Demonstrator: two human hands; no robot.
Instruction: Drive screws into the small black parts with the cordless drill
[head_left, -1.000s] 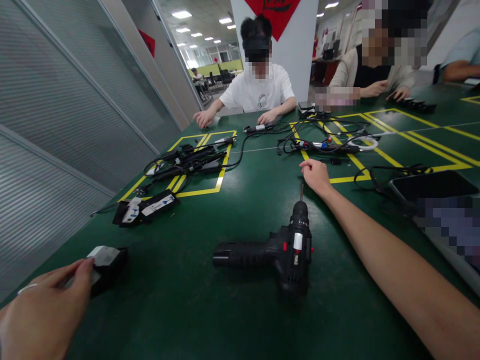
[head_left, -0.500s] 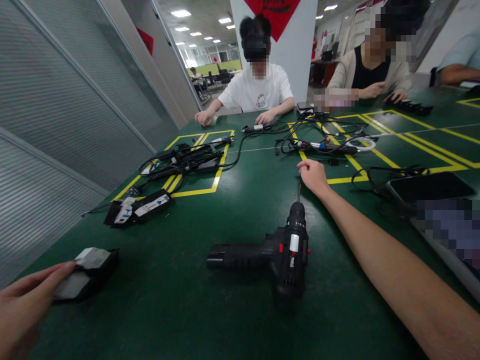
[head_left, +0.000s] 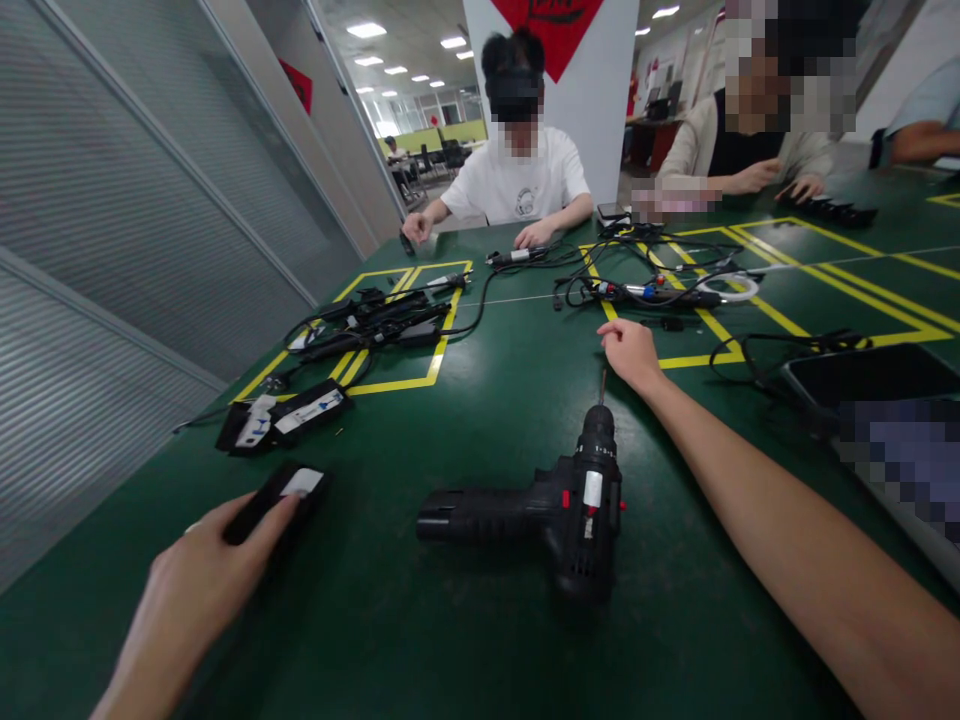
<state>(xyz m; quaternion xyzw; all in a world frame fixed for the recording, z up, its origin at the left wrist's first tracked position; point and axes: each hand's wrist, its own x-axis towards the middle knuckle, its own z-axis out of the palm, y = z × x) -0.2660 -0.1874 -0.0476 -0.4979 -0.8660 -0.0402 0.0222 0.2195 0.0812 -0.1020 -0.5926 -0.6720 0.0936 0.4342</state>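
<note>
My left hand [head_left: 202,570] is closed round a small black block with a white label [head_left: 304,482], thumb on top and fingers along the far side. It is at the left of the head view, just in front of two similar black pieces with white-and-blue labels [head_left: 309,408]. Loosely curled, my right hand [head_left: 630,352] rests on the table with nothing visible in it; some fingers are hidden. Just below that hand is the bit tip of a black cordless drill [head_left: 589,530], which lies on its side, handle to the left.
Black cables and devices [head_left: 375,325] lie inside a yellow-taped area at the left. More cables and a pen-like tool [head_left: 652,293] lie beyond my right hand. A dark-screened device [head_left: 870,372] is at the right. Two people sit across the green table [head_left: 360,620].
My left hand has moved right and forward with the black block, which is now turned to show less white. My right hand and the drill stay put.
</note>
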